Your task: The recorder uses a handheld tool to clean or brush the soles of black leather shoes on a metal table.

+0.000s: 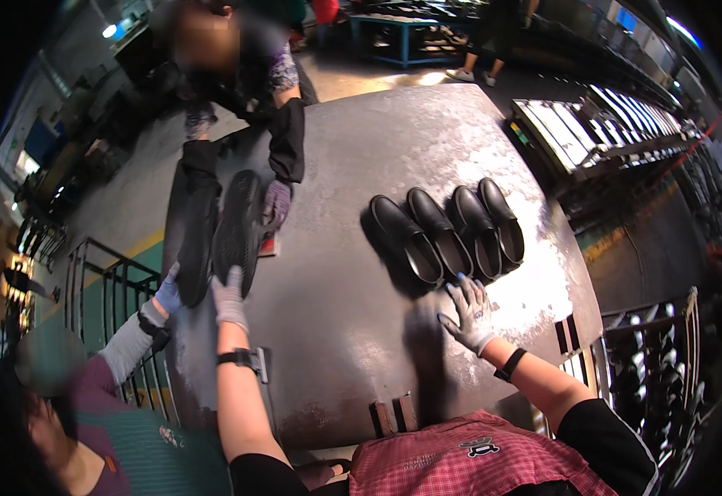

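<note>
Steady the sole-up shoe point(237, 227) left of the loafer row point(433, 217) with the left hand point(229, 299), grip unclear, right hand point(470, 315) spread wide near that row.

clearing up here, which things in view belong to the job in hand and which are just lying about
Seemingly part of the job:
sole-up black shoe at the left hand
another shoe beside it
four black loafers by the right hand
metal table under the loafers

Seemingly just around:
blue bench, back
slatted metal stand, right
metal rack, lower right
</note>
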### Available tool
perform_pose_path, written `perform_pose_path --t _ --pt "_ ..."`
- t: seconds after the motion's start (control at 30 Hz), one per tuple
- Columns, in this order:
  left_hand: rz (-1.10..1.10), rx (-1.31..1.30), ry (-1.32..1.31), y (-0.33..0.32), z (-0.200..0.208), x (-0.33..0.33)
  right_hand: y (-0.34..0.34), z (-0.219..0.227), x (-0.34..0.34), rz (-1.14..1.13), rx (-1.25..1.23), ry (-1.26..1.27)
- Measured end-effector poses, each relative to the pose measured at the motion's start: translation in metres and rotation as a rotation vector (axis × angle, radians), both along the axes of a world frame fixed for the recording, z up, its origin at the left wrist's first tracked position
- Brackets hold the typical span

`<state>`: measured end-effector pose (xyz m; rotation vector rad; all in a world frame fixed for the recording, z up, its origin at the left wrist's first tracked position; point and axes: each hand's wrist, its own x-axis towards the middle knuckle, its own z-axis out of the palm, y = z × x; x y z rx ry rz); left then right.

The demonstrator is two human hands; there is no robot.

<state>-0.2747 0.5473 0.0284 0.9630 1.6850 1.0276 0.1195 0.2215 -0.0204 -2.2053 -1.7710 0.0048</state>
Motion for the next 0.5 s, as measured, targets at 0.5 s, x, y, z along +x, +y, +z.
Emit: perform_pose_path --t 0.5 --pt "-0.150 -0.101 -1.058 -0.131 -0.035 0.041 -0.129 0.002 -0.066 -0.150 0.083 0.443"
